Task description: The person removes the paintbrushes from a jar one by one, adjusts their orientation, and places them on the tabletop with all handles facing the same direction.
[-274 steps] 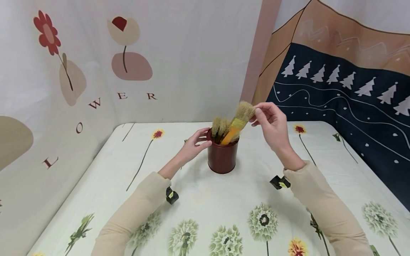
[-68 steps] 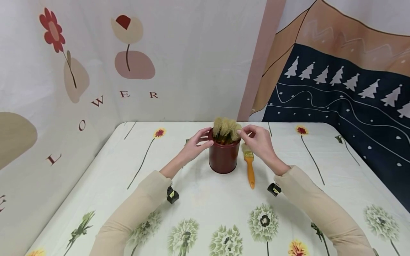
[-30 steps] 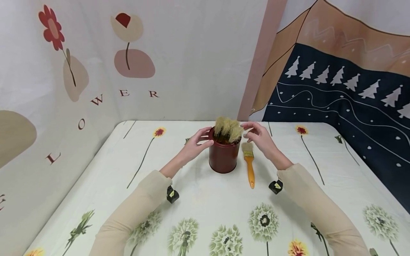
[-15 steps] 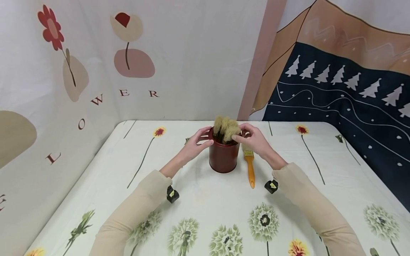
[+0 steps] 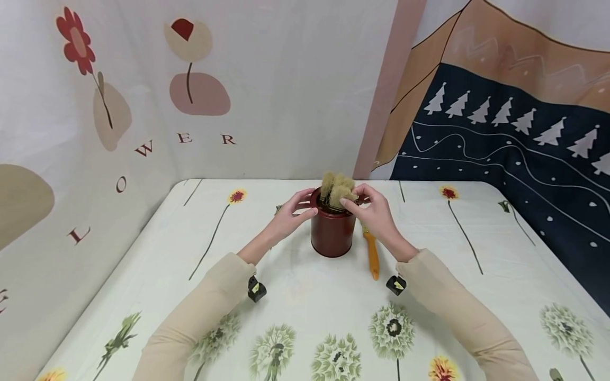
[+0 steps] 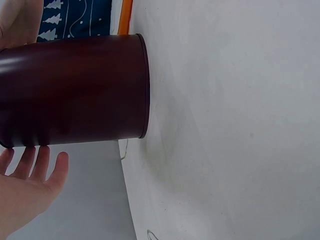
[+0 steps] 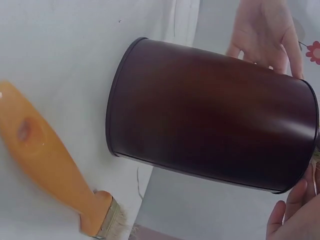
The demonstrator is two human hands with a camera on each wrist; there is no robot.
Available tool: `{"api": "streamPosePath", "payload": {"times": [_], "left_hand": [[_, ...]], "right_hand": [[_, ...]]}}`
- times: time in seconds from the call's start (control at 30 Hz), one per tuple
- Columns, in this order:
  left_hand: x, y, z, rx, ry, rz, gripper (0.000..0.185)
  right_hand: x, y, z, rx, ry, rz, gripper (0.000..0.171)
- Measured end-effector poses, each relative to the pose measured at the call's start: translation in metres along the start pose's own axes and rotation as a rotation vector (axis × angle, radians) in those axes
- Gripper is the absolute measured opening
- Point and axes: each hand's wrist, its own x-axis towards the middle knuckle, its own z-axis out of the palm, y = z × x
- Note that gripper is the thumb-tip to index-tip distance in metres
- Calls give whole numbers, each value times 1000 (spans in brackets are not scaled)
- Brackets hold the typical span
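A dark red can (image 5: pixel 332 233) stands upright on the table, holding several paintbrushes bristle-end up. With thumb and fingers, my right hand (image 5: pixel 376 211) pinches the pale bristles of a paintbrush (image 5: pixel 341 194) at the can's right rim; that brush's handle is hidden inside the can. My left hand (image 5: pixel 287 218) rests against the can's left side near the rim. In the left wrist view the left hand's nearly straight fingers (image 6: pixel 42 162) meet the can wall. Beside the can, under the right hand, lies an orange-handled paintbrush (image 7: pixel 50 155), its bristles partly hidden in the head view.
A white flower-printed cloth (image 5: pixel 295 317) covers the table. Printed fabric hangs behind and to the left, with a dark blue tree-patterned cloth (image 5: pixel 476 137) at the back right. Black wrist cameras sit under both sleeves.
Earlier the right hand held the orange paintbrush, which then came to lie on the table. It has since returned to the can and now pinches another brush's bristles, which lean left. The left hand stays.
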Motion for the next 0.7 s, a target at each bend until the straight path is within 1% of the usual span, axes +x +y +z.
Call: {"api": "streamPosePath", "payload": {"times": [0.07,0.17,0.27,0.3,0.4,0.5,0.6,0.7], "left_hand": [[0,0,0,-1,1,-3,55],[0,0,1,-2,3,-4,55],[0,0,0,-3,2,-3,55],[0,0,0,-4,1,-2,55],[0,0,0,-4,0,-1,55],[0,0,0,-2,2,-4,55],[0,0,0,2,3,-8,56],[0,0,0,7,4,-10,56]], "right_hand": [[0,-1,-1,-1,-15,15,21],[2,-3,-5,-8,-61,82,23],[3,-8,-10,-23,-134,128,30],[2,-13,-12,-28,-158,140,31],[-1,-29,-16,-33,-222,129,33],[-3,-41,-19,-24,-269,109,33],[0,-31,-19,-15,-300,93,36],[2,-17,-18,-20,-304,73,36]]}}
